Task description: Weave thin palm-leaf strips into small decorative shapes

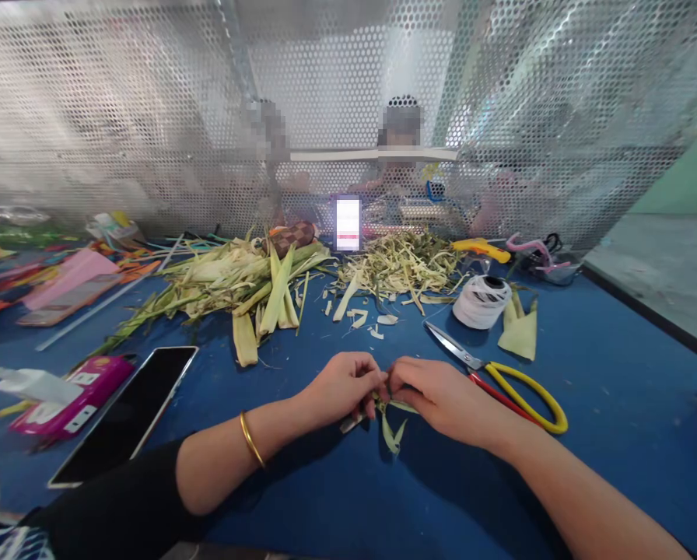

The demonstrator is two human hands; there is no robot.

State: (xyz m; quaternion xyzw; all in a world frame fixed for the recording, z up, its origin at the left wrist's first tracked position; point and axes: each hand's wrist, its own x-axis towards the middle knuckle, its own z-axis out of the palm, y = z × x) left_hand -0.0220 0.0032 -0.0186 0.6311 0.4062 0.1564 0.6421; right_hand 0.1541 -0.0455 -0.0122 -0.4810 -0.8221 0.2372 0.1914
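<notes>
Close together above the blue table (442, 505), my left hand (348, 385) and my right hand (427, 389) pinch a small bundle of corn husk strips (390, 435) between them. Pale green strip ends hang below the fingers, and the fingertips hide the middle of the bundle. A gold bangle circles my left wrist. Just beyond my right hand lie scissors (500, 373) with yellow and red handles, their blades pointing to the upper left. A spool of white thread (481, 302) sits past the scissors, beside a folded piece of husk (520, 330).
A heap of husks (220, 280) and a pile of shredded strips (407, 268) line the back, before a perforated metal screen (337, 70). On the left are a black phone (130, 408) and a magenta power strip (71, 397). A yellow-handled tool (481, 249) lies back right.
</notes>
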